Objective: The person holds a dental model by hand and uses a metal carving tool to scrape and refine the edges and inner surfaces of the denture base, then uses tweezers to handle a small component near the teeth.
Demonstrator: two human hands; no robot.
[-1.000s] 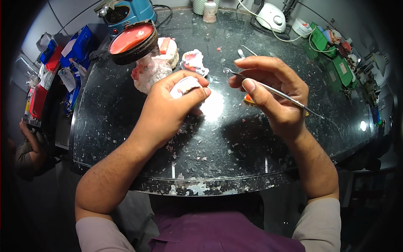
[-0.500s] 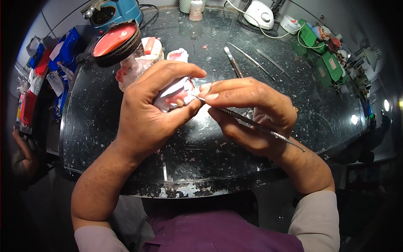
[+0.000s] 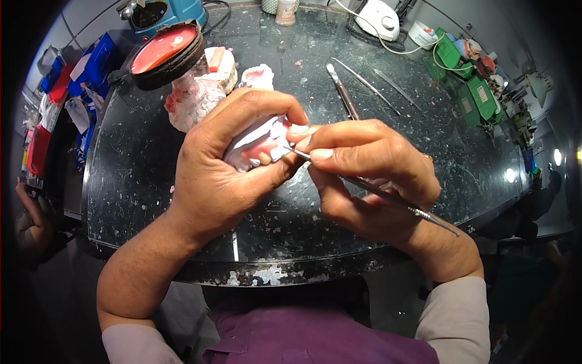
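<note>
Mid-frame: left hand [image 3: 209,151] clamped around dental cast [image 3: 262,147] | right hand [image 3: 376,164] pinching metal carver [image 3: 423,213] | pressing too hard could skid it into left thumb [image 3: 273,176]!

A dental workshop is indicated by a scuffed black bench [image 3: 291,233], over which a model of teeth and gums [image 3: 262,149] is held, and by slim metal tools [image 3: 343,92] laid out there.

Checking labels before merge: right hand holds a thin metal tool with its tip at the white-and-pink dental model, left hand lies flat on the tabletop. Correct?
One fix: the left hand isn't flat on the tabletop; the head view shows it gripping the white-and-pink dental model. The right hand does hold the thin metal tool, tip at the model.
</note>
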